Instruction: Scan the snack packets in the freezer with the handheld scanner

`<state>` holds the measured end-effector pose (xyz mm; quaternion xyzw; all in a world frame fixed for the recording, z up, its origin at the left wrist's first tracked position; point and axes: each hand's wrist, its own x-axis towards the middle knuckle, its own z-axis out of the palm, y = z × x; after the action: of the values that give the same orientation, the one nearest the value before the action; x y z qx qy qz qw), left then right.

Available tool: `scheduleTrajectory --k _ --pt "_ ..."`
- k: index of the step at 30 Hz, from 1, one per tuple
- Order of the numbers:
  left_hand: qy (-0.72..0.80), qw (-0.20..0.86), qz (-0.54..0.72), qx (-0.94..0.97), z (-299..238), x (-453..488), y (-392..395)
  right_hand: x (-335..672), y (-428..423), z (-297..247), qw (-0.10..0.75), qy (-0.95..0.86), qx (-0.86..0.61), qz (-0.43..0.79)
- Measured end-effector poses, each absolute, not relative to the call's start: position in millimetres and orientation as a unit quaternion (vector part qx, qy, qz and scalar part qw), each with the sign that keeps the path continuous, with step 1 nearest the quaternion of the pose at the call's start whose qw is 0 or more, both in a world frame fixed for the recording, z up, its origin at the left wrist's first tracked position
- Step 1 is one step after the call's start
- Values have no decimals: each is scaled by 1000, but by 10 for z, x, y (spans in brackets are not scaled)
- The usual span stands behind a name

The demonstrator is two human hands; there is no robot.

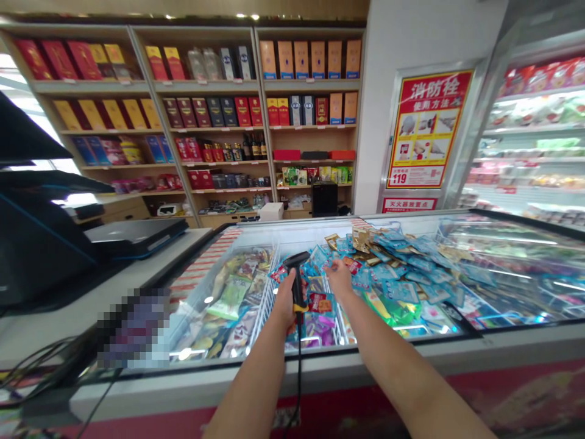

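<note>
My left hand [284, 299] is wrapped round the handle of a black barcode scanner [296, 268], whose cable hangs down toward me. The scanner head points into an open chest freezer [320, 366] full of wrapped ice creams. My right hand [339, 277] reaches into the freezer just right of the scanner, its fingers curled on a small packet [351, 264] among blue and red wrappers; I cannot make out which packet it grips.
White wire dividers [267, 292] split the freezer into bins. A checkout counter [68, 311] with a dark till machine [41, 244] stands at left. Shelves of boxed goods [219, 116] line the back wall. A glass-door chiller [530, 134] stands at right beside a red fire notice [427, 128].
</note>
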<state>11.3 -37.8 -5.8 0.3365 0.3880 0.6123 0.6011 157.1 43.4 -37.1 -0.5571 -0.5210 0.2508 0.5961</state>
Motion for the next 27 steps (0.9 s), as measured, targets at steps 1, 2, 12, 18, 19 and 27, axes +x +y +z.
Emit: scheduleTrajectory --k 1,2,12,18,19,27 --pt "392 601 610 336 -50 114 -383 1570 415 -351 586 -520 -569 250" --pt "396 601 608 336 -42 115 -388 1570 395 -332 574 -521 -581 248" --pt "414 593 600 342 -56 113 -367 1477 267 -324 488 -673 -545 108" --pt "415 597 598 337 -58 106 -369 1486 249 -259 477 -643 -584 131" --pt "414 599 596 339 -60 105 -370 1500 249 -244 478 -621 -603 149" --pt "402 617 586 338 -38 107 -397 1552 270 -214 501 -553 -615 254"
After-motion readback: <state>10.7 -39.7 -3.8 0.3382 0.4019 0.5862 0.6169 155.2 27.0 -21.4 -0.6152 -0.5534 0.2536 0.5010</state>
